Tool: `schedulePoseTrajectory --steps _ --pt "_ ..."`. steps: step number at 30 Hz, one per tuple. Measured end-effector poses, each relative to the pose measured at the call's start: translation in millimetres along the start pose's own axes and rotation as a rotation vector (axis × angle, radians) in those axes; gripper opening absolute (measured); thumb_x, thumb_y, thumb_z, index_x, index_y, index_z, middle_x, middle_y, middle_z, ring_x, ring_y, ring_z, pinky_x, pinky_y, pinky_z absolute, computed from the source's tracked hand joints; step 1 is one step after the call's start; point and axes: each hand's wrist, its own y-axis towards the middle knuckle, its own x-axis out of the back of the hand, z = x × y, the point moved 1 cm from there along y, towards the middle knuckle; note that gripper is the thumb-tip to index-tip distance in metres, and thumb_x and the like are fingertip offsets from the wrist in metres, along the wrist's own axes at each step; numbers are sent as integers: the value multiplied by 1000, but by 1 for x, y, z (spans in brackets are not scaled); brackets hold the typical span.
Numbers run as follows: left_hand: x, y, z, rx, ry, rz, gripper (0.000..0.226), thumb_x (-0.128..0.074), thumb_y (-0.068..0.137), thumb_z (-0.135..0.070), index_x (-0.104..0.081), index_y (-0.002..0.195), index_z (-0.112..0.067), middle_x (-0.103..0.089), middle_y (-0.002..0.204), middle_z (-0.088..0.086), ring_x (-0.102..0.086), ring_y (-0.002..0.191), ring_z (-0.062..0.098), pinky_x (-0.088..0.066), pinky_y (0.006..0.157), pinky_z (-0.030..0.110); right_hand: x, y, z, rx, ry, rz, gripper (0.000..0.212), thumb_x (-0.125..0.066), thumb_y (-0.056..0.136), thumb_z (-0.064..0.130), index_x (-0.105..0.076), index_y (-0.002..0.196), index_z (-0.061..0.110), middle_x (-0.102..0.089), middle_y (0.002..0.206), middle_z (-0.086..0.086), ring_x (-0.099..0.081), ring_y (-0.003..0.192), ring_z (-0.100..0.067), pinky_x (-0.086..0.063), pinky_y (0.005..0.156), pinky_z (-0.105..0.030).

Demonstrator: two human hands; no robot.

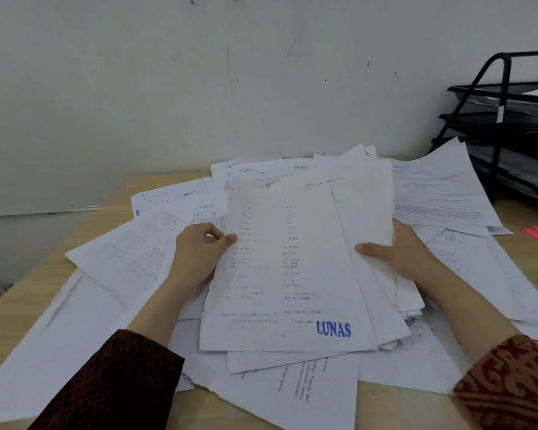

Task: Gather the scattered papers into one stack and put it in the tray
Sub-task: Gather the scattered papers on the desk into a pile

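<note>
Already the left hand [199,249] and right hand [398,252] pinched the uneven bundle of white printed papers [292,268] above the littered wooden desk [19,305], where misaligned sheets could slip before reaching the black mesh tray [510,119].

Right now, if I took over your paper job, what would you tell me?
Left hand grips the left edge of the gathered stack; right hand grips its right edge, thumb on top.
Done: part of the papers are in that uneven stack.
Left: many loose sheets lie all around on the table. Add them, square the edges, then put it in the black tray rack, far right.
</note>
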Motion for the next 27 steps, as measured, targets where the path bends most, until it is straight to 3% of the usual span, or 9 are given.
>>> schedulePoseTrajectory --steps 4,8,12,15,18,21,24,27 --pt "25 7 4 -50 112 -152 22 -67 86 -23 -60 71 -9 -59 61 1 -49 55 15 -36 51 23 0 -1 0 -10 -9 -6 42 -72 80 10 -54 117 16 -62 102 10 -57 89 2 -42 67 -16" --pt "75 21 26 -15 -46 -340 18 -59 92 -22 -55 82 -8 -57 62 6 -49 58 22 -35 52 29 1 -1 0 -27 14 3 40 -71 80 9 -55 116 16 -63 102 9 -58 88 2 -42 66 -14" --pt "97 22 38 74 -211 -317 25 -58 94 -18 -50 71 -18 -63 50 -4 -53 38 -2 -43 52 24 1 -1 0 -29 17 -3 42 -71 80 10 -55 118 14 -63 106 6 -59 90 -3 -43 68 -16" --pt "100 19 34 94 -321 -315 24 -57 95 -16 -49 72 -16 -61 44 -11 -53 37 -1 -44 41 14 0 -1 1 -24 4 -1 41 -71 81 10 -54 118 16 -62 106 5 -56 88 2 -41 66 -16" --pt "93 18 31 117 -391 -355 22 -58 94 -16 -49 73 -14 -61 49 -2 -56 42 2 -43 40 13 0 -3 3 -26 -1 -5 39 -70 81 10 -53 116 17 -60 101 9 -55 86 3 -40 65 -15" --pt "60 14 23 90 -34 -278 16 -61 91 -20 -57 80 -8 -57 67 3 -54 67 19 -38 54 24 1 -4 3 -44 10 -5 38 -70 81 13 -55 116 19 -63 102 11 -59 88 -2 -43 65 -18" --pt "17 0 10 -31 170 -97 18 -59 88 -19 -55 73 -11 -57 67 3 -47 61 17 -35 55 20 1 -6 5 -59 -13 -5 34 -69 82 15 -56 113 22 -65 100 9 -63 86 -9 -45 63 -22" --pt "-5 -9 3 -136 321 -48 24 -54 89 -19 -45 68 -14 -50 64 1 -42 61 18 -33 56 28 1 -5 5 -63 4 -6 30 -66 84 13 -56 111 20 -65 96 11 -63 82 -5 -43 60 -19"
